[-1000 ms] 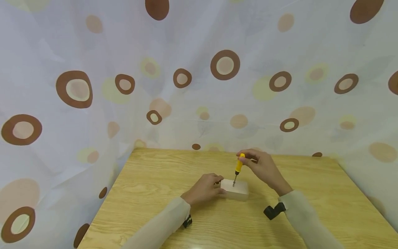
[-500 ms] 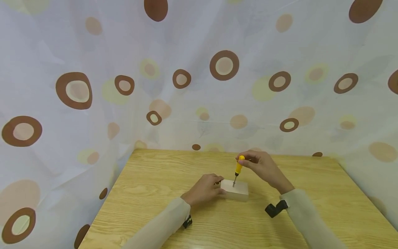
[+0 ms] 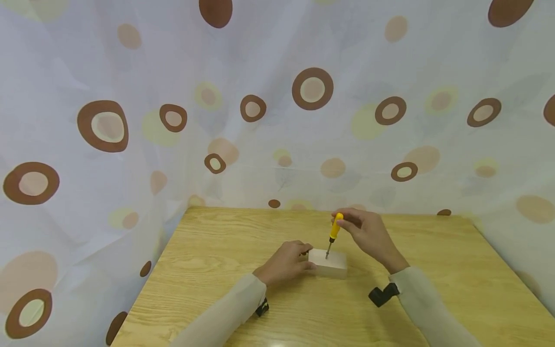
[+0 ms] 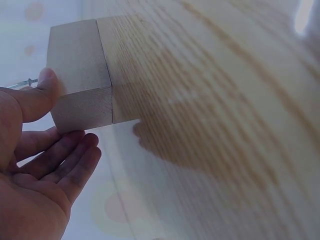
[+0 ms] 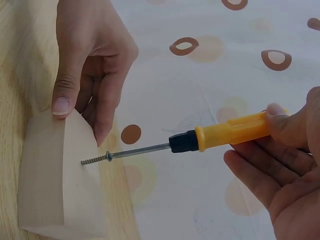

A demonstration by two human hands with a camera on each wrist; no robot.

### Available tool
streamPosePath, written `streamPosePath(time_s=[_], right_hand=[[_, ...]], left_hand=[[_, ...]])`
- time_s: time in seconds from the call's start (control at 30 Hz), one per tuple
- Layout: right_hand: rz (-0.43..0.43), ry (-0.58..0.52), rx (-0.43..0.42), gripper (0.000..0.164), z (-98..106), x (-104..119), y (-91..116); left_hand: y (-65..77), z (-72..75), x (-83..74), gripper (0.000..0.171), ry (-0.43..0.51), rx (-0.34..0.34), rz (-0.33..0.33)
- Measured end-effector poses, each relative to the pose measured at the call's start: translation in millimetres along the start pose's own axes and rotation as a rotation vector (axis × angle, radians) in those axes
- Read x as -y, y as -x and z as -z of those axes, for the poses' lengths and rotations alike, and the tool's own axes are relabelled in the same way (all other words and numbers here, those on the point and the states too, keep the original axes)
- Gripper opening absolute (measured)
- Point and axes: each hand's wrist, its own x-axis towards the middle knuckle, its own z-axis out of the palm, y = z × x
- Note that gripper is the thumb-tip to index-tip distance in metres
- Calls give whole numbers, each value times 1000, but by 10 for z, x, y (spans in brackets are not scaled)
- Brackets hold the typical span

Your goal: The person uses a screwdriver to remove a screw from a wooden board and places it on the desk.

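A pale wooden block [image 3: 331, 270] lies on the table. My left hand [image 3: 284, 262] grips its left end, thumb on the near side and fingers at the far side; the left wrist view shows the block [image 4: 80, 60] between them. A screw [image 5: 95, 160] stands in the block's top face, much of its thread showing. The tip of a screwdriver [image 3: 335, 229] with a yellow handle and black collar meets the screw's head. My right hand [image 3: 366, 236] pinches the upper handle between thumb and fingers, the tool leaning slightly right.
The wood-grain table [image 3: 208, 241] stretches around both hands. A white curtain [image 3: 277, 135] with brown and yellow dots hangs behind and along the sides. A black strap mount [image 3: 383, 294] juts from the right wrist, another [image 3: 262, 307] from the left.
My right hand and the screwdriver handle dipped slightly, then rose again and shifted a little right. The left hand and the block have stayed in place.
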Motion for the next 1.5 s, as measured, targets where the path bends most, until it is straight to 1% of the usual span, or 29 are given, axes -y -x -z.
streamPosePath(time_s=[0.1, 0.23, 0.33, 0.4, 0.53, 0.63, 0.73, 0.9, 0.97, 1.03, 1.1, 1.27, 1.3, 1.37, 1.5], right_hand=[[-13, -12, 9, 21, -6, 7, -7], [-48, -21, -10, 26, -39, -33, 0], [-58, -46, -13, 23, -43, -76, 9], [-48, -81, 7, 20, -24, -104, 6], [-25, -188, 93, 18, 30, -142, -6], [-43, -223, 123, 19, 51, -137, 3], [-65, -186, 85, 21, 38, -102, 4], [-120, -81, -42, 33, -12, -57, -20], [-145, -72, -79, 35, -20, -51, -20], [-155, -85, -89, 35, -18, -52, -15], [-143, -138, -70, 33, -12, -58, -12], [-97, -296, 22, 27, 9, -81, -10], [-93, -305, 34, 26, 11, -84, -7], [-92, -283, 40, 25, 12, -82, -2], [-62, -208, 36, 22, 12, -91, -2]], left_hand=[[-8, 10, 2, 53, -3, 0, -3], [-4, 11, 7, 53, 3, 9, -6], [-3, 0, 13, 54, 7, 15, -5], [-5, -6, 14, 54, 7, 16, -3], [-6, -7, 10, 54, 8, 17, 4], [-3, -7, 13, 54, 17, 19, 10], [-9, 1, 19, 53, 26, 12, 9], [-24, 21, 18, 53, 36, -3, -5], [-26, 20, 16, 53, 36, -1, -9], [-26, 13, 18, 53, 34, 3, -8], [-25, 6, 21, 53, 30, 7, -4], [-17, 0, 12, 54, 23, 12, 9], [-16, -1, 10, 54, 22, 12, 11], [-12, -1, 5, 54, 20, 13, 13], [-8, -2, 1, 54, 12, 10, 16]])
